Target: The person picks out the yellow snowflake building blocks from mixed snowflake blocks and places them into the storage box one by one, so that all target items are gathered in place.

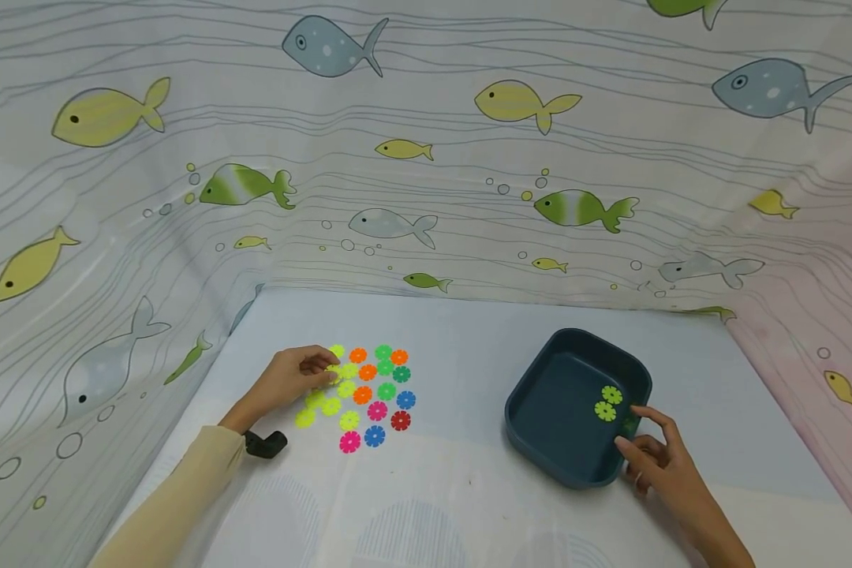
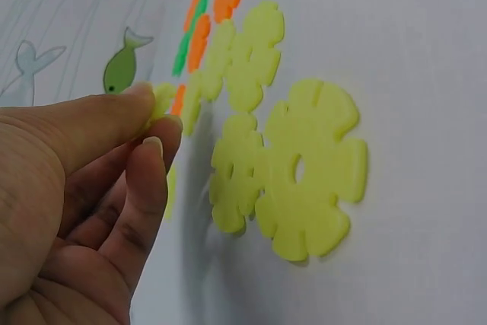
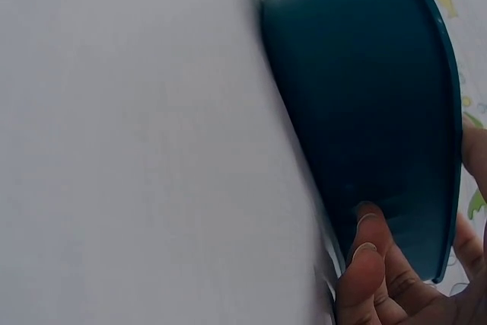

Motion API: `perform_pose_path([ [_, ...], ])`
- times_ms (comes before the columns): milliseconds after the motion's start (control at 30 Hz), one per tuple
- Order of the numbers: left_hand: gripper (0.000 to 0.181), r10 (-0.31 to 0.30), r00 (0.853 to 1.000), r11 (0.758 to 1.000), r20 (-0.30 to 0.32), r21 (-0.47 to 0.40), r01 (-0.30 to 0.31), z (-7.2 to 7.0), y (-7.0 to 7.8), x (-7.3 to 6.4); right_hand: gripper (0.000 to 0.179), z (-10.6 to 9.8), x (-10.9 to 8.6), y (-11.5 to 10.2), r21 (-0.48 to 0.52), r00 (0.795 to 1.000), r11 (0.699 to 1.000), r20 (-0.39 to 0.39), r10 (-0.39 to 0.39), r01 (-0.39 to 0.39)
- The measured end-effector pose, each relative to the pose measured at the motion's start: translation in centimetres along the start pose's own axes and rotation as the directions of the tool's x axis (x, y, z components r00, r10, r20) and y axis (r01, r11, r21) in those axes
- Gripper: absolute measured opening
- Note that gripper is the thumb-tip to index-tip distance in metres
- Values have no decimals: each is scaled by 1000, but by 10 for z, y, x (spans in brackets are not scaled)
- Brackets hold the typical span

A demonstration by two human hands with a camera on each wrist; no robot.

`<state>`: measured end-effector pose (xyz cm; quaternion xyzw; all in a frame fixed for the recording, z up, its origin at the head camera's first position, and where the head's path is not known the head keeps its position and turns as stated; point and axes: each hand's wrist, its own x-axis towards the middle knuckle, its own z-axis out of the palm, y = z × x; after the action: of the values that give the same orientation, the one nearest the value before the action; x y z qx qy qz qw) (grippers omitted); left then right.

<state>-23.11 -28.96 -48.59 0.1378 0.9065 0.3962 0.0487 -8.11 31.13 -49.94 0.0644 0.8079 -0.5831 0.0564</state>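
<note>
At the left of the head view, my left hand (image 1: 294, 380) pinches a yellow notched plastic disc (image 2: 162, 101) between thumb and fingertip, just above the other yellow discs. Flower-shaped yellow discs (image 2: 312, 211) lie flat beneath and beside that hand. On the right stands a dark teal plastic tub (image 1: 554, 410) with rounded corners. My right hand (image 1: 663, 465) grips its right side, thumb and index finger at the rim and other fingers curled against the outer wall. Inside the tub, two yellow-green discs (image 1: 606, 411) lie close together near the right wall.
Orange discs (image 1: 363, 394), green discs (image 1: 386, 391), blue discs (image 1: 375, 435), pink discs (image 1: 350, 441) and a dark red disc (image 1: 401, 420) lie right of the yellow ones. A black device (image 1: 266, 444) sits at the left wrist. A fish-patterned sheet (image 1: 468, 181) surrounds the white tabletop (image 1: 454, 394).
</note>
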Motion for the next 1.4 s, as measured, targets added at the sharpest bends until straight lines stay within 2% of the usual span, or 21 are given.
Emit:
perform_pose_path([
  [233, 31, 19, 1000, 999, -8, -29, -19, 1, 8, 0, 60, 0, 0, -1, -10, 1000, 1000, 3, -4, 4],
  [533, 33, 54, 999, 996, -2, -77, -54, 5, 20, 0, 60, 0, 0, 1, -8, 1000, 1000, -2, -10, 10],
  [867, 36, 55, 998, 994, -4, -98, -55, 9, 25, 5, 59, 0, -1, -2, -16, 1000, 1000, -5, -3, 3],
  [1067, 38, 59, 998, 990, 21, -126, -56, 15, 31, 8, 59, 0, 0, -2, -15, 1000, 1000, -4, -10, 9],
  [1400, 39, 92, 995, 988, 40, -131, -86, 19, 48, 11, 59, 1, 0, -2, 4, 1000, 1000, 2, 26, -26],
])
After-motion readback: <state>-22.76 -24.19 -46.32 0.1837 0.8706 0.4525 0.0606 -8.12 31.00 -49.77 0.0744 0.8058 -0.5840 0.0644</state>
